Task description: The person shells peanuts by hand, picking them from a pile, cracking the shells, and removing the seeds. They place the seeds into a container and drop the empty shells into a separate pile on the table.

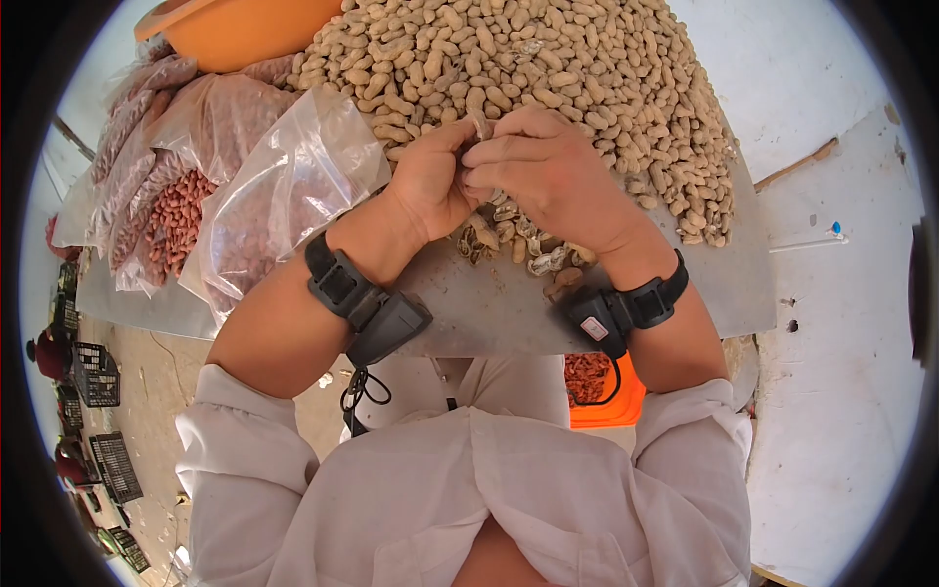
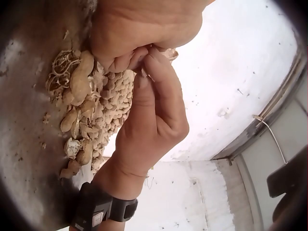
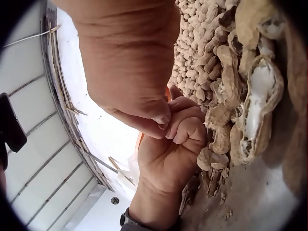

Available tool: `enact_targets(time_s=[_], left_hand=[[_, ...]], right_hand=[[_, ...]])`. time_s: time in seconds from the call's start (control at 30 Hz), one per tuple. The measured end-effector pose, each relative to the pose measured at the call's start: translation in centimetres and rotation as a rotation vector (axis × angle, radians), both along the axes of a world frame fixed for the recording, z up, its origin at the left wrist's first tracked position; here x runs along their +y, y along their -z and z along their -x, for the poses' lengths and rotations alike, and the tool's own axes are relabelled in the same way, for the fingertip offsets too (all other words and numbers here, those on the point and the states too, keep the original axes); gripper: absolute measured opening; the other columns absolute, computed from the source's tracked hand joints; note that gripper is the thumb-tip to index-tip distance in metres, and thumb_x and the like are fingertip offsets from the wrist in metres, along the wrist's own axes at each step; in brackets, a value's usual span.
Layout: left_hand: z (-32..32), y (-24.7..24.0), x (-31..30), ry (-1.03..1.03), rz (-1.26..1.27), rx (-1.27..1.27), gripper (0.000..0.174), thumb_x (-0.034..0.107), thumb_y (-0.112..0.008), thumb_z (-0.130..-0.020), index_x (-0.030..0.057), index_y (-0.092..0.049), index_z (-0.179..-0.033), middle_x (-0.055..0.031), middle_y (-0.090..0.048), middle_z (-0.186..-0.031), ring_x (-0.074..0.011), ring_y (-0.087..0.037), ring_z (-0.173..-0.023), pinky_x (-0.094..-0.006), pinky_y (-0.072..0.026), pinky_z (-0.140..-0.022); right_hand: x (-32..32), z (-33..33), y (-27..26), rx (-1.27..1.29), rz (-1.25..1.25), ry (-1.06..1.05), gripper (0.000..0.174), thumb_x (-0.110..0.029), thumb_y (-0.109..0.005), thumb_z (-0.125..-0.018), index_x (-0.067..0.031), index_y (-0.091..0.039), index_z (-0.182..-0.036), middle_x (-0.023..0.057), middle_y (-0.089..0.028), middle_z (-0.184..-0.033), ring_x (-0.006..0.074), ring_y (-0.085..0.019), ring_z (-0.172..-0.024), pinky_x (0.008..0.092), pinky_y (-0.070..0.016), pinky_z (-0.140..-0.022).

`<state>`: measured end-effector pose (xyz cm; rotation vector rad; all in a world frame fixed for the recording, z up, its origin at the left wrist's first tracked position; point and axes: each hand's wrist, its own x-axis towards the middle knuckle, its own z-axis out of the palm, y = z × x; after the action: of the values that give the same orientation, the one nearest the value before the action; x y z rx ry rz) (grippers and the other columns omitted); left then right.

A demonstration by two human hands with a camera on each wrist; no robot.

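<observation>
Both hands meet over the near edge of the peanut pile (image 1: 548,59). An unshelled peanut (image 1: 479,121) sticks up between them. My left hand (image 1: 430,181) grips it with curled fingers, palm turned partly up. The right hand (image 1: 558,176) has its thumb and forefinger pinched together at the left fingertips, which hides most of the peanut. In the left wrist view, the right hand (image 2: 151,110) reaches up to the left hand (image 2: 144,29). Broken shells (image 1: 548,256) lie on the metal tabletop (image 1: 469,313) just below the hands; an opened shell half (image 3: 260,101) shows its white inside.
Clear plastic bags (image 1: 284,186) of red shelled peanuts (image 1: 176,220) lie to the left. An orange basin (image 1: 245,34) stands at the back left. Under the table's front edge is an orange container (image 1: 626,396) with reddish contents. Black crates (image 1: 115,465) stand on the floor at left.
</observation>
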<state>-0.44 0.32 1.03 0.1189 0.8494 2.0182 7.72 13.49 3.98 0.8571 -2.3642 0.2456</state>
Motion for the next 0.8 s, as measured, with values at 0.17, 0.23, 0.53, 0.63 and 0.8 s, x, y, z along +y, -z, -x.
enact_targets(time_s=[0.17,0.23,0.53,0.63,0.8], left_hand=[[-0.3,-0.4,-0.1,0.022,0.008,0.014,0.024,0.024,-0.039,-0.094,0.0053,-0.054,-0.09,-0.0002,-0.049,-0.074,-0.0081,-0.042,-0.054,-0.0193,-0.0357,-0.046],[0.5,0.7,-0.1,0.02,-0.012,0.021,0.023,0.024,-0.041,-0.094,0.0047,-0.054,-0.092,0.0009,-0.047,-0.07,-0.008,-0.039,-0.052,-0.0197,-0.0333,-0.045],[0.7,0.0,-0.9,-0.137,0.019,0.162,0.021,0.022,-0.045,-0.093,0.0023,-0.053,-0.097,0.0034,-0.039,-0.061,-0.0065,-0.032,-0.049,-0.0194,-0.0275,-0.044],[0.6,0.0,-0.9,-0.141,0.002,0.167,0.021,0.021,-0.046,-0.093,0.0022,-0.053,-0.097,0.0036,-0.039,-0.061,-0.0064,-0.032,-0.05,-0.0191,-0.0276,-0.044],[0.7,0.1,-0.9,-0.135,0.002,0.2,0.021,0.021,-0.047,-0.093,0.0023,-0.054,-0.097,0.0034,-0.041,-0.062,-0.0064,-0.033,-0.051,-0.0189,-0.0278,-0.045]], right_hand=[[0.1,0.0,-0.1,-0.017,0.055,-0.049,0.02,0.001,-0.059,-0.066,-0.0066,-0.065,-0.084,0.0013,-0.063,-0.089,0.0244,-0.054,-0.083,0.0319,-0.0474,-0.074],[0.3,0.0,-0.3,-0.013,0.132,-0.074,0.017,0.001,-0.058,-0.071,-0.0052,-0.065,-0.086,0.003,-0.064,-0.089,0.0247,-0.055,-0.082,0.0319,-0.0474,-0.074],[4.4,-0.6,-0.7,-0.667,0.77,0.14,0.014,-0.002,-0.056,-0.079,-0.0005,-0.066,-0.09,0.0046,-0.065,-0.086,0.0086,-0.057,-0.074,0.0252,-0.0466,-0.063],[4.9,-0.6,-0.8,-0.564,0.456,0.439,0.014,-0.003,-0.059,-0.077,-0.0025,-0.065,-0.089,0.0065,-0.064,-0.083,0.0125,-0.059,-0.074,0.0275,-0.0467,-0.062],[5.2,-0.2,0.8,-0.478,0.085,0.567,0.018,-0.006,-0.063,-0.071,-0.0076,-0.066,-0.088,0.0077,-0.062,-0.083,0.0233,-0.06,-0.077,0.0329,-0.0471,-0.067]])
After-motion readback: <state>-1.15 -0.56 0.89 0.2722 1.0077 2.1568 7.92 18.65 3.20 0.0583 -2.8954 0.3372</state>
